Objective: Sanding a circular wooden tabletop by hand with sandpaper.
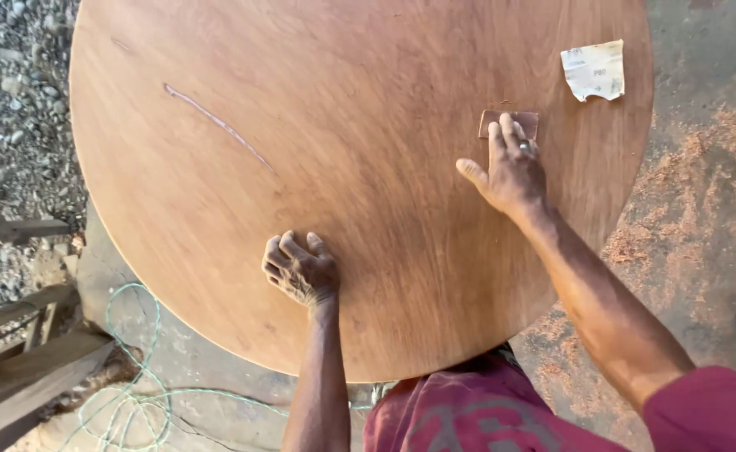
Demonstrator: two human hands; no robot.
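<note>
Sanding work over a large round reddish-brown wooden tabletop [360, 167], filling most of the view and lying flat, with one pale slanting scratch or filler streak [217, 124] across its upper left part. Beneath and around: grey concrete floor [703, 109] dusted with reddish sawdust [686, 209] on the right, likely shed from the surface; loose grey gravel [16, 92] at the upper left; rough wooden planks [25, 351] at the lower left; a thin green cord [133, 393] looped on the ground by the near edge. Right hand [510, 172] laid flat and open, fingers stretched forward and pressing down on a small brown rectangular piece of sandpaper [510, 121], pinned against the wood in the right part of the tabletop, seemingly flattened so as to spread pressure evenly over the sheet; a ring on one finger. Left hand [301, 268] curled into a loose fist, holding nothing, knuckles resting on the wood near the near edge, apparently braced there to steady the body and the top. Further right, near the rim, a torn whitish scrap of sandpaper [592, 71] lying backing side up, well apart from both hands, seemingly set aside as spare.
</note>
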